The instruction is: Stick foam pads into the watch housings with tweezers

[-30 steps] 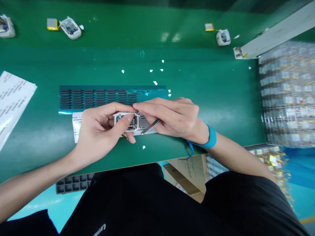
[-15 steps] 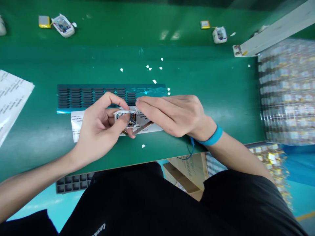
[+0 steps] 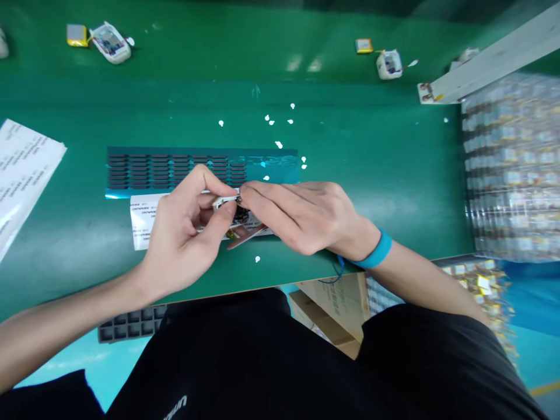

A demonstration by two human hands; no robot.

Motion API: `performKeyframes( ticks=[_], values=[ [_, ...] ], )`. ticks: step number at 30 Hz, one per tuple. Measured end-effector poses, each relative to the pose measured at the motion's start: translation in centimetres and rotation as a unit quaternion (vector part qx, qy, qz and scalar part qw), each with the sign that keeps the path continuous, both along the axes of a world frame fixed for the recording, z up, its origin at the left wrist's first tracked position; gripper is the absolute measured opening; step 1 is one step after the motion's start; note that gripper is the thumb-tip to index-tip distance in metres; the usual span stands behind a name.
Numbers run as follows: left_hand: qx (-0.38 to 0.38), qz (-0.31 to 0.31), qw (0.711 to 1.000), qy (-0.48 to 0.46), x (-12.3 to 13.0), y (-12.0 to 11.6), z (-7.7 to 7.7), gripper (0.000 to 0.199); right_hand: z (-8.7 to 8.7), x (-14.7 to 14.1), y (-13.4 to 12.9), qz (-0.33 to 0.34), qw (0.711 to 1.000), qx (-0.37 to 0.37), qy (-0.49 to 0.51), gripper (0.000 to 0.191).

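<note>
We had the open white casing (image 3: 221,202) near mid-frame, just above the printed sheet (image 3: 142,221) on the green counter (image 3: 175,116). Left hand (image 3: 177,233) pinched it between thumb and index finger, thumb over the near left part of the opening. Dark circuit parts (image 3: 241,216) showed inside.

Right hand (image 3: 306,219) had thumb and fingertips drawn together at the casing's far edge, close to our left index tip. Whether they pinched some small part there, we couldn't tell; too small and partly covered. A slim metal tool (image 3: 249,237) stuck out from under that hand, angled down-left, seemingly tucked in its grip. Its tip pointed away from the spot being worked. A yellowish piece (image 3: 230,234) showed just below the casing.

Step in hand, our read: fine fingertip work at the casing edge, tool parked. From there, the next move called for a steady left pinch, light pressure from the right, and keeping the tool shaft off the exposed circuitry.

Around us: blue film with rows of dark strips (image 3: 151,172) lay just beyond the sheet, left of centre. Small white tabs (image 3: 221,123) were scattered over the middle of the frame. Other open casings sat upper left (image 3: 110,44) and upper right (image 3: 389,65), each wired to its own yellow-edged battery. Blue wrist strap (image 3: 377,251) was on our right wrist.
</note>
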State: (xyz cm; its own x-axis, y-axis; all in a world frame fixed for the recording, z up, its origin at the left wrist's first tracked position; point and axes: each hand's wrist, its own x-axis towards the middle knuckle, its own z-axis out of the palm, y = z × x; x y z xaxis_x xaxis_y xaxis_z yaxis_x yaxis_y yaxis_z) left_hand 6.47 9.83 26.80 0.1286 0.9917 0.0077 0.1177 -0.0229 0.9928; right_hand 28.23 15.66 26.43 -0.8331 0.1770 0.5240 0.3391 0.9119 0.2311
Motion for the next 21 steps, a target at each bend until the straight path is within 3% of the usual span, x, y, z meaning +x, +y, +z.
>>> performKeyframes(
  ticks=[4,6,8,10,13,15,18,21],
  values=[
    [0.141,0.038,0.982,0.123,0.1,-0.6,-0.5,0.015,0.5,-0.3,-0.5,-0.016,0.999,0.032,-0.018,0.024],
    [0.177,0.049,0.972,0.149,-0.1,-0.7,-0.7,0.017,0.7,-0.4,-0.7,-0.016,0.999,0.034,-0.019,0.026],
    [0.180,0.043,0.973,0.137,-0.3,-0.5,-0.7,0.019,0.7,-0.5,-0.7,-0.021,1.000,-0.019,0.004,0.030],
    [0.179,0.025,0.977,0.115,-0.6,-0.3,-0.7,0.020,0.5,-0.7,-0.6,-0.028,0.989,-0.136,0.052,0.031],
    [0.193,0.009,0.975,0.113,-0.9,-0.1,-0.8,0.019,0.0,-1.1,-0.3,-0.020,0.931,-0.331,0.151,0.022],
    [0.196,0.008,0.974,0.117,-1.0,-0.2,-0.8,0.019,-0.4,-1.6,0.0,-0.005,0.883,-0.421,0.209,0.027],
    [0.189,0.009,0.975,0.119,-1.1,-0.4,-1.0,0.022,-0.8,-2.1,0.2,0.024,0.823,-0.505,0.260,0.035],
    [0.192,0.000,0.971,0.140,-1.3,-0.5,-0.8,0.026,-0.8,-2.4,0.1,0.042,0.799,-0.525,0.290,0.038]
  ],
)
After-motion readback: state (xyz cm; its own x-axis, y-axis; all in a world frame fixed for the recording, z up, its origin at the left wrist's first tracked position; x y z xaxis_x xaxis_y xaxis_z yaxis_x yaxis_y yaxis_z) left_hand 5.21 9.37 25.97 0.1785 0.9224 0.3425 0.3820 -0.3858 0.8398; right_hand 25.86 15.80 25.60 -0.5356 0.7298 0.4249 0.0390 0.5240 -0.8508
